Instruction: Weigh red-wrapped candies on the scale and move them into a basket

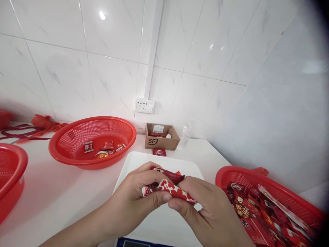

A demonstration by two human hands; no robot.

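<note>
A white packet point(177, 191) with red blotches and a glossy dark red packet point(171, 175) are held above a white scale point(156, 226); the fingers of the left hand point(136, 197) and right hand point(210, 206) are clamped on them. Red baskets point(92, 165) and a cardboard box point(163, 143) share the white table point(74, 188) by a tiled wall point(115, 82).

A small red-and-white packet point(177, 190) is over a square white tray point(160, 223). From the tray, a brown cardboard box point(162, 142) sits at twelve o'clock, a round red plastic basket point(92, 164) between ten and eleven, and another red plastic basket point(241, 173), with red packets point(257, 216) in it, at about three.
</note>
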